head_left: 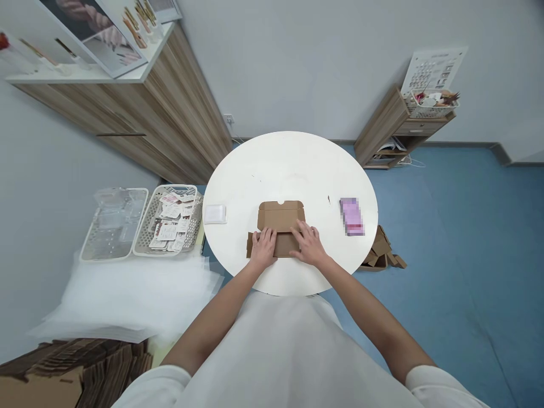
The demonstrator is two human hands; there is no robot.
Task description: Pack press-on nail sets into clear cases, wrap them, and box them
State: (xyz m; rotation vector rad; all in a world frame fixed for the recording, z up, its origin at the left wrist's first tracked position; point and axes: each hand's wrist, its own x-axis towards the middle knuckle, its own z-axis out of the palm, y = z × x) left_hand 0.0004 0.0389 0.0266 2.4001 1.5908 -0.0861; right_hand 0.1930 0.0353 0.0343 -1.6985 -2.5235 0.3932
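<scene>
A flat brown cardboard box (281,215) lies opened out on the white round table (289,164), its notched lid panel on the far side and side flaps spread. My left hand (263,248) grips the near left part, fingers bent over the crease and thumb by the near edge. On the near right part, my right hand (309,243) holds the box along the same crease, fingertips at the fold and thumb on the near panel. Parts of the near panel are hidden beneath both hands.
A small white stack (215,214) sits at the table's left, a blurred purple phone-shaped item (352,216) at its right. Left of the table are a basket of cards (170,221), translucent sheets (136,289) and stacked cardboard (85,374). Cardboard pieces (380,249) lie right.
</scene>
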